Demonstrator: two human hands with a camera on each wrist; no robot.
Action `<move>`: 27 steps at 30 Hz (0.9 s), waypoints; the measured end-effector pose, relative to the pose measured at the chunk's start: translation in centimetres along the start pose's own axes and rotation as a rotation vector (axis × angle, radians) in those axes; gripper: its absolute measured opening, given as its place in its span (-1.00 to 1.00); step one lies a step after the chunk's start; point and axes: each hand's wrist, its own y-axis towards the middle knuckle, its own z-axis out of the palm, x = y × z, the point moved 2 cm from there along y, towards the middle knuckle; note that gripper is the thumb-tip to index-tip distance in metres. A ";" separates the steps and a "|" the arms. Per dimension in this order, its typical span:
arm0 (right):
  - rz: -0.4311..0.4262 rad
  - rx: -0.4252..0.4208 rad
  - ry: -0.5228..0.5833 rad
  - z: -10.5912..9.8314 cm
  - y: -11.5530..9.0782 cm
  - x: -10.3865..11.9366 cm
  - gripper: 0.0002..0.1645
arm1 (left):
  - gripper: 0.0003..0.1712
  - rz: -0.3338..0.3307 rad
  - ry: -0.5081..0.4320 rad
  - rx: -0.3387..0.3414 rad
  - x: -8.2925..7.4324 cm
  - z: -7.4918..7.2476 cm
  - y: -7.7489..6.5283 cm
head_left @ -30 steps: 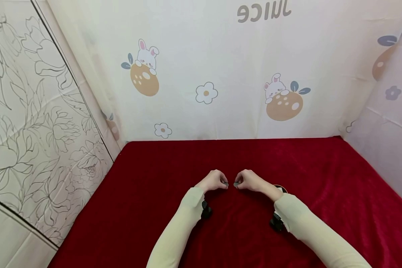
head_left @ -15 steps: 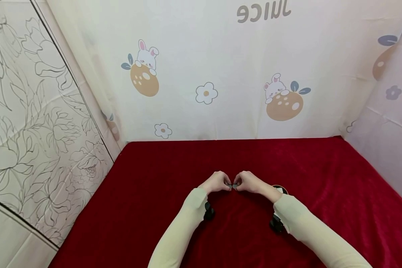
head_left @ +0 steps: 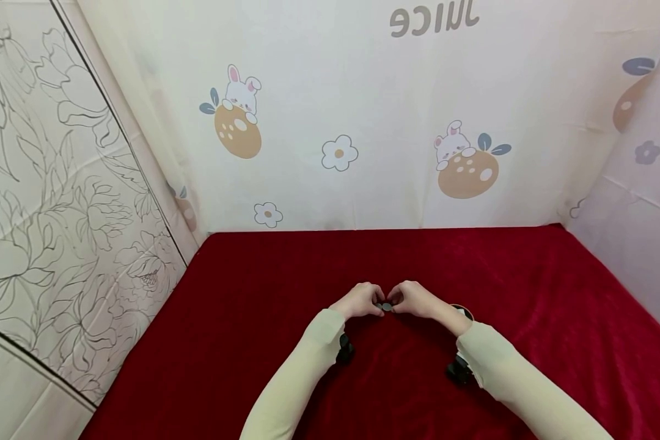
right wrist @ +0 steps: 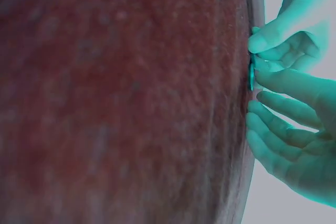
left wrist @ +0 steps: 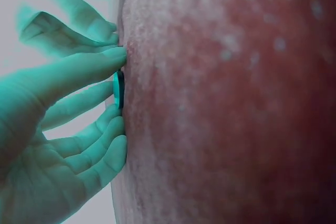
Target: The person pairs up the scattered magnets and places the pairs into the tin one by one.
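In the head view my left hand (head_left: 361, 300) and right hand (head_left: 415, 299) meet low over the dark red cloth (head_left: 286, 275). My left finger and thumb pinch a small grey coin-like disc (head_left: 379, 306). Close against it is a second grey disc (head_left: 387, 307), at the right fingertips, which seem to pinch its edge. Seen from the left wrist, a thin disc (left wrist: 119, 90) stands on edge below the left thumb. The right wrist view has a disc (right wrist: 252, 77) by the right thumb tip. The discs' markings are too small to tell.
A dark round thing with a thin orange rim (head_left: 463, 310) is partly hidden behind the right wrist. Black wrist cameras (head_left: 458, 370) hang under both forearms. Printed fabric walls (head_left: 338, 189) border the cloth at the back and sides.
My left hand has moved right until its disc came up against the other one. The right hand has shifted slightly right, and more of its disc shows.
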 end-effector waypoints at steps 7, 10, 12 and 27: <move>0.027 -0.034 0.028 -1.4 -1.7 0.0 -0.76 | -0.73 0.032 0.062 0.002 -0.5 0.3 0.4; 0.042 -0.054 0.039 -2.0 -2.5 -0.2 -0.74 | -0.79 0.017 0.063 -0.001 -0.8 0.3 0.3; 0.051 -0.068 0.047 -2.4 -3.1 -0.3 -0.72 | -0.82 0.010 0.058 -0.004 -0.9 0.3 0.2; 0.073 -0.204 -0.020 -4.5 -7.1 -0.8 -0.69 | -0.84 0.050 0.042 0.011 -1.0 0.6 0.2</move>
